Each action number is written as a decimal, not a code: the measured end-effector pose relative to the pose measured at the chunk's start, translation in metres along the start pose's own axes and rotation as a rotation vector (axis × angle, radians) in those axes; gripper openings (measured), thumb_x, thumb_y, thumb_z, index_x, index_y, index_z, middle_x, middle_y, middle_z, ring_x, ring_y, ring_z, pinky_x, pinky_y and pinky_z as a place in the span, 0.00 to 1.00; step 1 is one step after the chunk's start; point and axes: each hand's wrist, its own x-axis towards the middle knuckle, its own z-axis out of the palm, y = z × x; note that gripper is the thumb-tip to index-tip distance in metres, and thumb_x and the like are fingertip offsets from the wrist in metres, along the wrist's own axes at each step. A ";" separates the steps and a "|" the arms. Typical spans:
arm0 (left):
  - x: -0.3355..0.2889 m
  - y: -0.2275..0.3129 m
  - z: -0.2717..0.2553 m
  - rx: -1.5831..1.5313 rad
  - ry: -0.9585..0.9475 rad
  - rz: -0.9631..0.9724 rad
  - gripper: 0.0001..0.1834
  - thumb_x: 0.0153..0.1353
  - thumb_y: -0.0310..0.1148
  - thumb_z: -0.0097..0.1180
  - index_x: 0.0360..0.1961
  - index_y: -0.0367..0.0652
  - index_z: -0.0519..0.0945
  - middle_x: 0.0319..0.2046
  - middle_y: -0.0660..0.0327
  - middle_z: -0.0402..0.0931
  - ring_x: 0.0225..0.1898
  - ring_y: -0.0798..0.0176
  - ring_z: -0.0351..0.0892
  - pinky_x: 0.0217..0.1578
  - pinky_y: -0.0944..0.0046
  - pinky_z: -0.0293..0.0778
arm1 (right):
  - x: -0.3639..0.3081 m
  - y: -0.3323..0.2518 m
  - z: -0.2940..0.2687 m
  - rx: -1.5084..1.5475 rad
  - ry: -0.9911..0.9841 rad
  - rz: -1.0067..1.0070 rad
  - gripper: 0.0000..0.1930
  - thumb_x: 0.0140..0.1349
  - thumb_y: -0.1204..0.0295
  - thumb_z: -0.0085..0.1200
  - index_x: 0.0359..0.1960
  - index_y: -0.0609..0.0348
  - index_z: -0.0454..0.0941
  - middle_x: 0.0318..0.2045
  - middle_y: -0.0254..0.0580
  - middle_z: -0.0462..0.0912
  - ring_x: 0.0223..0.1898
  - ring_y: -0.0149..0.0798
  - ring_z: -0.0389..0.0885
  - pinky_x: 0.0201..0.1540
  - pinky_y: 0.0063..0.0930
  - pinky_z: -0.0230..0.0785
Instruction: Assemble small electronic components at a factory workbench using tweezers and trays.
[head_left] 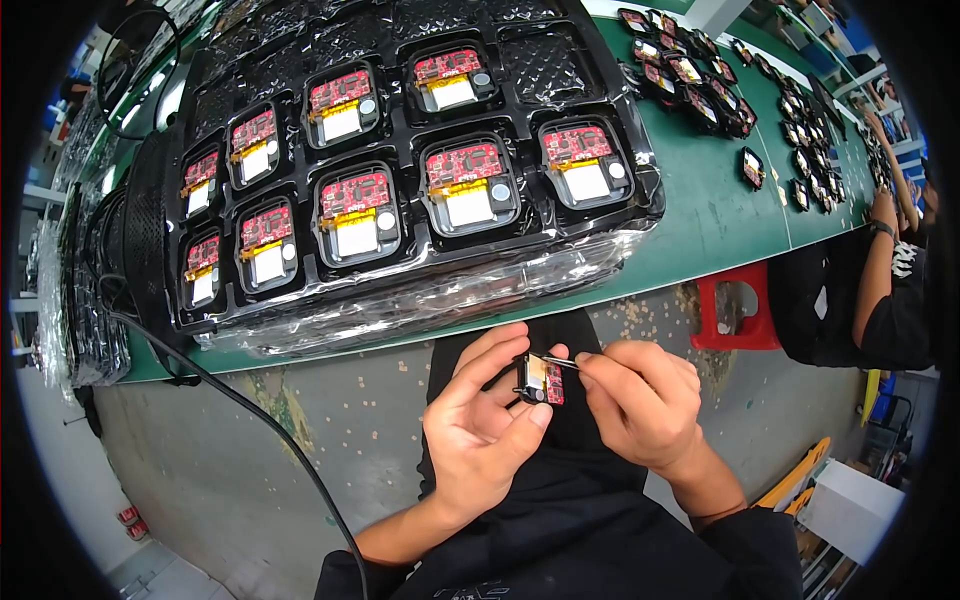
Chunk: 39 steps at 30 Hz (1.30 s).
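Note:
My left hand [475, 430] grips a small open electronic device [540, 382] by its edges, over my lap. The device has a black housing, a red circuit board and a pale block, and it is tilted on its side. My right hand [645, 405] pinches thin metal tweezers [560, 362], their tips against the device's upper edge. What the tips hold, if anything, is too small to tell. Ahead of both hands, a black moulded plastic tray [520, 218] carries two rows of similar devices [358, 215], each in its own compartment with the red board facing up.
The tray tops a stack in clear wrap on a green table [700, 225]. More devices [690, 75] lie piled at the far right. A black cable [265, 420] runs down on the left. A red stool [735, 310] and a co-worker's arm [875, 260] are at the right.

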 end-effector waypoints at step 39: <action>0.000 0.000 0.010 -0.004 0.063 -0.013 0.30 0.60 0.18 0.63 0.64 0.27 0.73 0.67 0.43 0.66 0.62 0.39 0.78 0.66 0.44 0.74 | -0.006 -0.003 -0.002 0.117 -0.009 0.151 0.12 0.51 0.83 0.69 0.39 0.62 0.86 0.32 0.41 0.83 0.24 0.39 0.83 0.23 0.29 0.74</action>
